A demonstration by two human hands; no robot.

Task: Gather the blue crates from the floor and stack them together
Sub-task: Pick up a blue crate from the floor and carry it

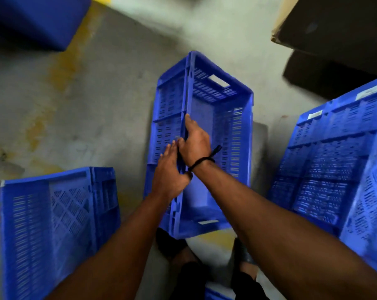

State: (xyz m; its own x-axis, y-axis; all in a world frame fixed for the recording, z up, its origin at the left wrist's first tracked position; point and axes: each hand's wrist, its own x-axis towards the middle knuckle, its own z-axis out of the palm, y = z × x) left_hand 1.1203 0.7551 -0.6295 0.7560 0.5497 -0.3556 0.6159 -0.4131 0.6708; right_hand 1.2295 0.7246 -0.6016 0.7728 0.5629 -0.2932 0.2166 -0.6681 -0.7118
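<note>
A blue slotted crate sits in the middle of the view, open side up and tilted, above the grey floor. My right hand, with a black cord on the wrist, grips the crate's left long rim. My left hand presses on the same rim just below it, thumb hooked over the edge and fingers spread on the outer wall. A second blue crate lies on its side at the lower left. A stack of blue crates leans at the right edge. Everything is motion-blurred.
Another blue shape fills the top left corner. Dark cardboard boxes stand at the top right. A worn yellow line runs across the concrete floor. My feet in dark sandals show below the held crate.
</note>
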